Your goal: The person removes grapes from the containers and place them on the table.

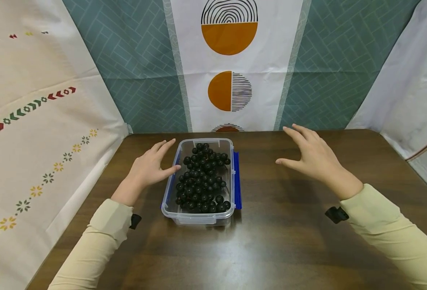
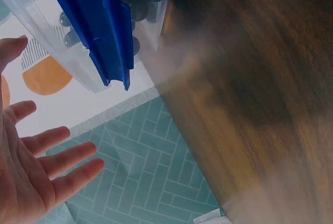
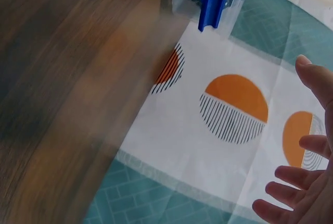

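Observation:
A clear plastic container (image 1: 204, 220) with blue side latches (image 1: 237, 180) stands on the wooden table, filled with dark round grapes (image 1: 200, 181) in bunches. No lid covers the grapes. Beside the container's left edge is my left hand (image 1: 149, 165), its fingers spread and its thumb tip overlapping the rim in the head view. In the left wrist view the left palm (image 2: 26, 166) shows bare, below the blue latch (image 2: 99, 26). Well to the right of the container, my right hand (image 1: 312, 155) hovers with fingers spread and holds nothing; the right wrist view shows its fingers (image 3: 289, 193) apart from everything.
The brown wooden table (image 1: 271, 241) reaches back to a teal and white patterned cloth (image 1: 148, 80) hanging behind it. An embroidered white cloth (image 1: 54, 141) borders the left side, and another pale cloth (image 1: 409, 92) hangs on the right.

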`<state>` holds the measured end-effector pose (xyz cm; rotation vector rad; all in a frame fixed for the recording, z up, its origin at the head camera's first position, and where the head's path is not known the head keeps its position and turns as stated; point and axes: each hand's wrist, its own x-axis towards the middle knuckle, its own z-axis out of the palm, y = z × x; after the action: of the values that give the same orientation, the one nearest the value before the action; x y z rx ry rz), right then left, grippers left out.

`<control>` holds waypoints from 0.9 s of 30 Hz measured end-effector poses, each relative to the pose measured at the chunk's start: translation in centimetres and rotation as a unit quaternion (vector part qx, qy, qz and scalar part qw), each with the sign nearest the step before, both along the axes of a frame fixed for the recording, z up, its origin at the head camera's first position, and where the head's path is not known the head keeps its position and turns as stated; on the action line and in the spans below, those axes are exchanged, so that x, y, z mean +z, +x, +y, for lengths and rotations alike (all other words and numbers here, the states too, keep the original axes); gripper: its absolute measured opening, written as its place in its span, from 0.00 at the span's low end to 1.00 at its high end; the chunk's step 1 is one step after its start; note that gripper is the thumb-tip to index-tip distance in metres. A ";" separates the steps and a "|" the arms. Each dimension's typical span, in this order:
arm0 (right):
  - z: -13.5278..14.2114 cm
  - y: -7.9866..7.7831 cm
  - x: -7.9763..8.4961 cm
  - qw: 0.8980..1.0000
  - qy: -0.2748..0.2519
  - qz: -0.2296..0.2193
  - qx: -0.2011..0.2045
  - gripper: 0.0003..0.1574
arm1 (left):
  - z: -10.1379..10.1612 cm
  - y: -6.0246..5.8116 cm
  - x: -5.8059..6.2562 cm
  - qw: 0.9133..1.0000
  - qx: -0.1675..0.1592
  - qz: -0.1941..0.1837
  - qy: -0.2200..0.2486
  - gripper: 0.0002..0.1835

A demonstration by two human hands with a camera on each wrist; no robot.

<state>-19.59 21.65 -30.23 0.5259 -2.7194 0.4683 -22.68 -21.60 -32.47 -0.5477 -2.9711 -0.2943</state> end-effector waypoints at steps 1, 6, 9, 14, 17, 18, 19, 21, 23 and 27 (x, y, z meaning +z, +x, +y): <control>-0.2 0.0 0.0 1.000 -0.001 0.000 0.002 0.54 | 0.1 0.0 0.0 1.000 -0.001 0.001 -0.001 0.44; -1.0 0.3 0.0 1.000 -0.008 0.003 0.015 0.53 | 0.3 0.1 -0.1 1.000 0.002 0.003 -0.003 0.43; -1.6 0.5 0.1 1.000 -0.014 0.011 0.020 0.52 | 0.4 0.1 -0.1 1.000 0.006 0.001 -0.003 0.43; -2.4 0.9 0.2 0.999 -0.030 0.013 0.026 0.50 | 0.4 0.1 -0.3 1.000 0.011 -0.002 0.002 0.42; -2.8 1.0 0.4 0.999 -0.034 0.002 0.032 0.49 | 0.4 0.0 -0.4 1.000 0.017 -0.008 0.005 0.42; -3.0 1.1 0.4 0.999 -0.035 -0.004 0.033 0.48 | 0.4 0.0 -0.3 1.000 0.017 -0.011 0.008 0.42; -3.1 1.1 0.5 0.999 -0.036 -0.010 0.033 0.48 | 0.5 0.0 -0.3 1.000 0.017 -0.015 0.009 0.42; -3.4 1.2 0.5 0.998 -0.039 -0.025 0.033 0.48 | 0.5 0.0 -0.3 1.000 0.016 -0.022 0.015 0.42; -3.7 1.3 0.5 0.998 -0.045 -0.038 0.031 0.48 | 0.5 -0.1 -0.4 0.999 0.014 -0.031 0.023 0.42; -4.2 1.4 0.5 0.997 -0.058 -0.045 0.038 0.48 | 0.4 -0.3 -0.5 0.997 0.011 -0.056 0.053 0.42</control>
<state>-18.17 17.45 -29.77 0.5912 -2.7425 0.6808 -22.99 -21.15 -32.94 -0.5027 -3.0438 -0.4930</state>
